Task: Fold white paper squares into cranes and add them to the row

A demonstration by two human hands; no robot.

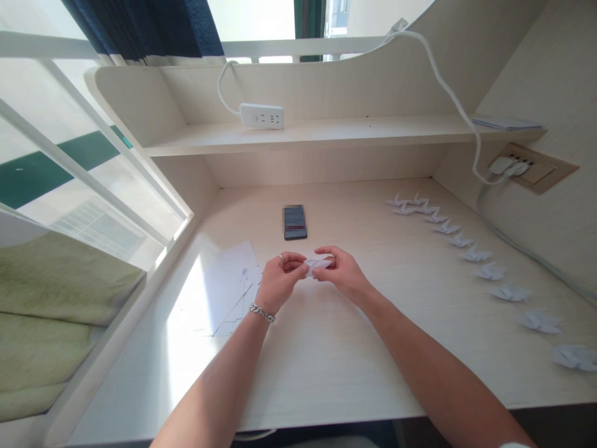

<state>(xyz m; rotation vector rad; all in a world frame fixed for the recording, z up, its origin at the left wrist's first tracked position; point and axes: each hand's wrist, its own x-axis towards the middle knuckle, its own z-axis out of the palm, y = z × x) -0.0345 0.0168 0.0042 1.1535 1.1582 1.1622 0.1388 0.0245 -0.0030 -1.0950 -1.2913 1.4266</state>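
Over the middle of the pale wooden desk, my left hand and my right hand pinch a small folded piece of white paper between their fingertips. Both hands are closed on it, one at each end. The left hand wears a ring and a bracelet at the wrist. A stack of loose white paper sheets lies just left of the left hand.
A dark phone lies behind the hands. Several folded white paper cranes curve along the desk's right side. A white power strip sits on the shelf, its cable running to a wall socket. A window is at left.
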